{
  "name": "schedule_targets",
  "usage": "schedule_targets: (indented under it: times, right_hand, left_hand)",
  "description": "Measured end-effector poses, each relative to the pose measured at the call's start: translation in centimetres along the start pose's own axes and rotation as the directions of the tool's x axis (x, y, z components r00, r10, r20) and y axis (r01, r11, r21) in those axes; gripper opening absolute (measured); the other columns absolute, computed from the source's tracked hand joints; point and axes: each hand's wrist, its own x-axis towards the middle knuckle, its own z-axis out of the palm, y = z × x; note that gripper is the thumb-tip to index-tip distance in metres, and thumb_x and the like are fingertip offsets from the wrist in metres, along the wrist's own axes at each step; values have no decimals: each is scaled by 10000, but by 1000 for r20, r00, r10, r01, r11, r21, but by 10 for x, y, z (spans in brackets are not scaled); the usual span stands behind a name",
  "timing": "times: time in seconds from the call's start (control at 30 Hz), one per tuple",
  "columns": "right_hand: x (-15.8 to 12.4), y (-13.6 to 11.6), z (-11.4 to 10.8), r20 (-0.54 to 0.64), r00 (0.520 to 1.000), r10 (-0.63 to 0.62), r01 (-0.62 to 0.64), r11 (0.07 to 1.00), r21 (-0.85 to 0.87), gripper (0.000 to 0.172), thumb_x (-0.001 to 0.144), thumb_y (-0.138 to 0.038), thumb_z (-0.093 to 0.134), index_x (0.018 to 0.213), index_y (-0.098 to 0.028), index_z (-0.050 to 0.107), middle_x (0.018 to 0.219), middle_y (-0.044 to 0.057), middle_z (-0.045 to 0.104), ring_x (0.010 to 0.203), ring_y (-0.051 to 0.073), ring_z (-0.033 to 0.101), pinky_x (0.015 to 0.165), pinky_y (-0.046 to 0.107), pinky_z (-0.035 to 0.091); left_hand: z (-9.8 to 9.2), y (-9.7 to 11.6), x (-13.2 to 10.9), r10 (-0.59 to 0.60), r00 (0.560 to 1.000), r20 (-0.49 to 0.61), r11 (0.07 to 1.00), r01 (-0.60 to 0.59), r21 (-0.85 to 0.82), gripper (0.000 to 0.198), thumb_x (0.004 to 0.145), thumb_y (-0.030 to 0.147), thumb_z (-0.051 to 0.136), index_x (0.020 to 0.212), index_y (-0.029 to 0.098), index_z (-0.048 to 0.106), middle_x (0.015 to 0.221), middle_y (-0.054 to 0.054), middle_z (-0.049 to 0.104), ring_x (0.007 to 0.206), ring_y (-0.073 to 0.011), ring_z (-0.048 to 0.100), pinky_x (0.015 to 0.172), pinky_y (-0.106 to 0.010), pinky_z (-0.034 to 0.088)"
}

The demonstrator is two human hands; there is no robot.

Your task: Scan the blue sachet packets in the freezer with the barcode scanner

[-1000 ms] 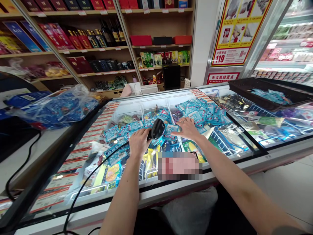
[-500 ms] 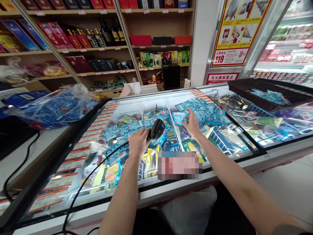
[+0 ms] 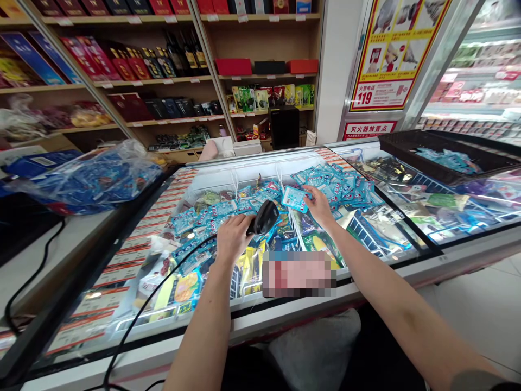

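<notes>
One left grip [image 3: 234,236] encircles scanner [image 3: 266,217], right grip [image 3: 318,205] pinches packet [image 3: 293,199], clear of freezer's edge [image 3: 256,324].

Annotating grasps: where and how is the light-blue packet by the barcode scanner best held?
Likely best: pinch the light-blue packet by its right edge, from the right, where the right hand holds it. It looks thin and flat; this leaves most of its printed face uncovered beside the barcode scanner.

A pixelated patch [image 3: 299,274] hides an item at the near edge of the freezer [image 3: 252,322]. The left hand [image 3: 233,237] covers the handle of the scanner [image 3: 264,218]; small print on the right hand's [image 3: 318,206] blue packet [image 3: 293,199] is unreadable.
</notes>
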Motion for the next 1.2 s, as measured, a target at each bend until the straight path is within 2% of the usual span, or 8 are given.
schedule_targets:
  times: [0.17,0.33,0.47,1.2]
  right_hand:
    - [1,2,2,5,999,53,-53,998,44,366,808,-308,508,1161,-211,515,1172,72,605,1011,212,590,751,328,509]
    - [2,5,2,8,996,93,-93,995,34,312,801,-352,519,1071,-205,574,1064,62,642,855,190,606,700,312,501]
    - [1,7,2,17,995,101,-101,995,18,318,810,-367,502,1072,-204,581,963,44,651,769,173,595,667,297,488]
    - [-1,1,1,29,995,93,-95,992,78,328,814,-374,510,1089,-204,565,1046,62,643,825,185,608,684,304,498]
  left_hand:
    - [-1,4,1,18,999,35,1000,-18,-19,345,799,266,545,1142,229,559,1039,-86,630,963,-242,582,773,-343,413]
    - [-2,8,2,11,998,55,1000,-10,-20,357,793,267,553,1148,234,560,1066,-90,623,962,-242,587,783,-345,422]
    - [-3,9,2,9,998,63,1000,-8,-18,369,780,258,568,1148,235,557,1074,-84,621,962,-245,586,785,-349,422]
    - [-4,12,3,24,996,85,1000,-23,-10,336,797,289,555,1128,233,555,1026,-86,618,927,-239,592,774,-349,415]
